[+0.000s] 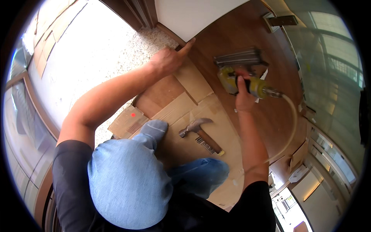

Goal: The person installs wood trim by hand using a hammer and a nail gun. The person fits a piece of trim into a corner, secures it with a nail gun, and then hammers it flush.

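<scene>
Holds a yellow-and-black nail gun (228, 80) in the right grip (243, 92), closed firmly around its handle and slightly blurred — over brown wood flooring (228, 34), to the right of the outstretched left grip (168, 60). Trails a pale hose (296, 123) from the metal fitting at the tool's right end, looping down toward the right forearm. Reaches with the left grip to the lower corner of a white panel (193, 17), index finger extended and remaining fingers curled (impossible to tell from above whether closed on anything).

Crouches in blue jeans (127, 181) and a grey sock (155, 128) over flattened cardboard (222, 116), with black sleeves (73, 174) above bare forearms. Has a claw hammer (210, 142) lying on the cardboard just beyond the knees — head near the sock, wooden handle slanting down to the right, yellow at the end. Works between pale speckled flooring (143, 48) at upper left and a greenish glass pane (328, 69) at far right, near a dark bracket (284, 21) at upper right.
</scene>
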Tool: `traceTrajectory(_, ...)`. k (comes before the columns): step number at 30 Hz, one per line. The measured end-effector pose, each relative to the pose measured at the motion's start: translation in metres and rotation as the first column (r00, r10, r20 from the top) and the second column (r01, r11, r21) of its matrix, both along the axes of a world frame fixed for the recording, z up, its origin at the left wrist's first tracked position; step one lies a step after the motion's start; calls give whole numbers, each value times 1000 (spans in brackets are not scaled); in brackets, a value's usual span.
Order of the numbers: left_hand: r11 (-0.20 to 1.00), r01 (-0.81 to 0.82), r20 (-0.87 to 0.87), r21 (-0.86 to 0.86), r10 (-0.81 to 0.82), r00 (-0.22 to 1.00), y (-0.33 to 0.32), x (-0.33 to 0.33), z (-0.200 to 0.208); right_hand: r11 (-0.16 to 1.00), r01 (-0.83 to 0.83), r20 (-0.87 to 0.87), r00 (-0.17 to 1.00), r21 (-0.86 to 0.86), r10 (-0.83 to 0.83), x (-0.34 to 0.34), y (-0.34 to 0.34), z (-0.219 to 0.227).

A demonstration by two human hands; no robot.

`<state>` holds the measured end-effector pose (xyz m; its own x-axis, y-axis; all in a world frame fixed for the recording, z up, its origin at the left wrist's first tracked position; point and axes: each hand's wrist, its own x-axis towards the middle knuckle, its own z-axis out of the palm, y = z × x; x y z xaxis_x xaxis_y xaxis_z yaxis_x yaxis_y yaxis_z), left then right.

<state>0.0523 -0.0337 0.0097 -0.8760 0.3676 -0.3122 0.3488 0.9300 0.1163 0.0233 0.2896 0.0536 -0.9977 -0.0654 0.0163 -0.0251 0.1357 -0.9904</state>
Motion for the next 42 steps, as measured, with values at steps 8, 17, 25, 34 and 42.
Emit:
traceTrajectory(8,975,-186,20,122,185,983,-1,2,2,977,-133,72,990,167,122,-10,-23,-19)
traceTrajectory(17,987,91,-123,-131,-108,987,-5,7,4,591,-548,156,797,592,583,-27,-16,3)
traceTrajectory(25,990,75,-93,-123,-87,992,-3,3,-3,509,-543,240,805,668,543,-44,-8,-37)
traceTrajectory(34,998,-58,31,4,58,998,-1,0,1,678,-640,86,747,361,659,-60,-31,-42)
traceTrajectory(42,991,62,-18,-115,-65,998,0,0,16,691,-609,44,762,390,647,-56,-31,-48)
